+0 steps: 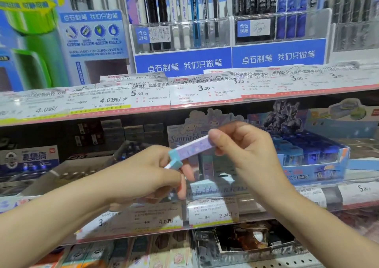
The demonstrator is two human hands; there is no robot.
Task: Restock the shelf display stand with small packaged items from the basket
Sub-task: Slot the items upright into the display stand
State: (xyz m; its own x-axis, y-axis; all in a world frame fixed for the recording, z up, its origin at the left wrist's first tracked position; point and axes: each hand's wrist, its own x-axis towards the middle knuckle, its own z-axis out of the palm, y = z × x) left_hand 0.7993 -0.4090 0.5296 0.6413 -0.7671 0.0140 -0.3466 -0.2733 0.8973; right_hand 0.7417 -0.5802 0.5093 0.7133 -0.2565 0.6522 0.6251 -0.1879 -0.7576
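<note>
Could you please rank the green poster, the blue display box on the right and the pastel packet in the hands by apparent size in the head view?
1. green poster, partly cut off by the frame
2. blue display box
3. pastel packet, smallest even though it is nearest the camera

"点石制笔 我们只做笔" on blue pen-rack sign (183, 64), "3.00" on shelf price tag (205, 91), "Sanrio" on display box (180, 138)
</note>
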